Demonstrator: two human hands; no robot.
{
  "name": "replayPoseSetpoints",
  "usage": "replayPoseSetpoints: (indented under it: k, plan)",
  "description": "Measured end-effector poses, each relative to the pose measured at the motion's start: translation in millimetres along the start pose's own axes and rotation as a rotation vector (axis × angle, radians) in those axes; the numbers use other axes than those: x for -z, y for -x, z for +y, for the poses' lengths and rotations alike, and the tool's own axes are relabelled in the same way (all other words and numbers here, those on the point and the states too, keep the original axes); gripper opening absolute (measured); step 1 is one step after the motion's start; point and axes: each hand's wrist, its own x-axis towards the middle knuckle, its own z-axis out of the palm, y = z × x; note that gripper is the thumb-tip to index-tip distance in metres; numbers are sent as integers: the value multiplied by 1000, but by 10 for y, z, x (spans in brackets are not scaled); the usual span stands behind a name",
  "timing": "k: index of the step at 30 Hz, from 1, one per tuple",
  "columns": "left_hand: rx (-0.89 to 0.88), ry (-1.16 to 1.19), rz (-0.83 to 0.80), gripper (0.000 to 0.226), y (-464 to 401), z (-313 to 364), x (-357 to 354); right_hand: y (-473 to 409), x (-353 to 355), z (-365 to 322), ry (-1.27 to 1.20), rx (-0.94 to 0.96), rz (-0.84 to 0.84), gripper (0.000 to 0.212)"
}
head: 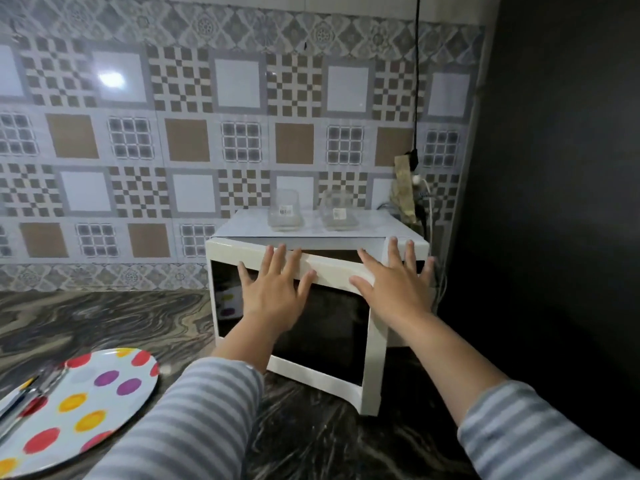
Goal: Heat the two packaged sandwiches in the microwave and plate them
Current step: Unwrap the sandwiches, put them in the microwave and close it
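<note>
A white microwave (398,233) stands on the dark marbled counter against the tiled wall. Its door (325,341) with a dark window hangs partly ajar, swung out toward me. My left hand (273,289) lies flat with spread fingers on the upper left of the door. My right hand (391,285) lies flat across the door's upper right edge and the front of the microwave body. Two clear plastic sandwich packages, one on the left (284,213) and one on the right (337,213), sit on top of the microwave. A white plate (86,410) with coloured dots lies at lower left.
Cutlery or pens (24,400) rest on the plate's left part. A black cable (417,81) hangs down the wall to plugs behind the microwave. A dark wall (554,168) closes off the right side. Marbled counter (104,317) stretches left of the microwave.
</note>
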Motion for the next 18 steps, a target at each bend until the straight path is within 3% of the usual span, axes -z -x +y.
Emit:
replayPoseSetpoints:
  k: [9, 18]
  plan:
    - [99, -136, 42, 66, -310, 269, -246, -818, -295, 436, 8, 36, -65, 74]
    - [62, -233, 33, 70, -640, 311, -319, -1238, -403, 646, 9, 129, -114, 80]
